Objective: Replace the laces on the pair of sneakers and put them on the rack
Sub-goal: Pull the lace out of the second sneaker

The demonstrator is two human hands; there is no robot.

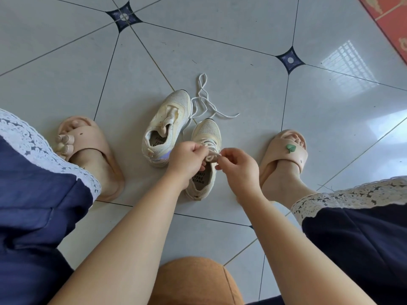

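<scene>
A laced sneaker (208, 130) stands on the tiled floor (242, 73), with the curled fingers of the left hand (187, 159) and right hand (241, 170) pinching its lace ends (212, 154). Touching it, the second sneaker (167, 119) stands unlaced, a loose lace (204, 100) just beyond. No rack is in view, so roughly half the job looks left.

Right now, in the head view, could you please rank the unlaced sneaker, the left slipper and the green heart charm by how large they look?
Largest: left slipper, though only narrowly, and wide-angle stretch makes that unsure.
Next: unlaced sneaker.
Smallest: green heart charm, clearly.
</scene>
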